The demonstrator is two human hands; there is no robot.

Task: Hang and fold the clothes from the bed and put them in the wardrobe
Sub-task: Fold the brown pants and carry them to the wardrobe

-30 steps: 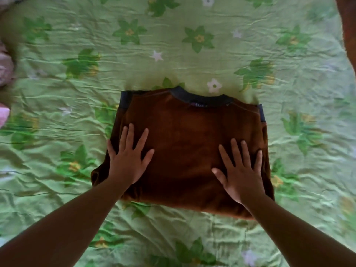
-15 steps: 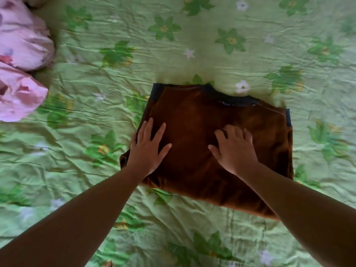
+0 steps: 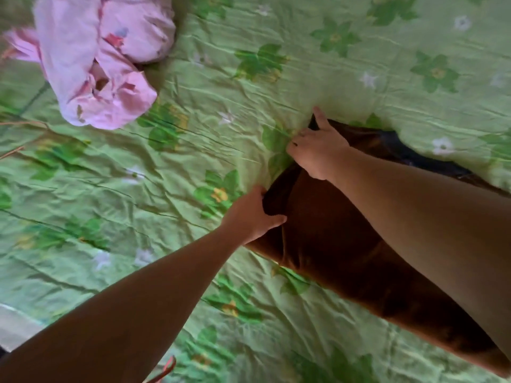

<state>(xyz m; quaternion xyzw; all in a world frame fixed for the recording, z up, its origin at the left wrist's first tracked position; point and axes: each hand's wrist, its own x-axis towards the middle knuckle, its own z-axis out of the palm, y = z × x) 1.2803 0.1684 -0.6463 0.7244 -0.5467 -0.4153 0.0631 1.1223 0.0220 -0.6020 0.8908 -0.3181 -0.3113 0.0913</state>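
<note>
The left hand (image 3: 253, 217) grips the near part of the shirt's (image 3: 331, 233) left edge, thumb on top and fingers tucked beneath. Just beyond it, the right hand (image 3: 318, 150) curls over the far corner of the same edge, one finger stretched out past the cloth; how much cloth it has pinched is hard to tell. The brown shirt lies folded on the bed (image 3: 166, 189), running rightward from both hands under the right forearm, its dark collar past the right wrist.

It looks soft, light and limp, so the fold will likely sag or slip open if lifted by one edge. Hands slid under from both sides, palms up, should carry it flat. Well beyond the left hand lies a pink bundle (image 3: 96, 64).
</note>
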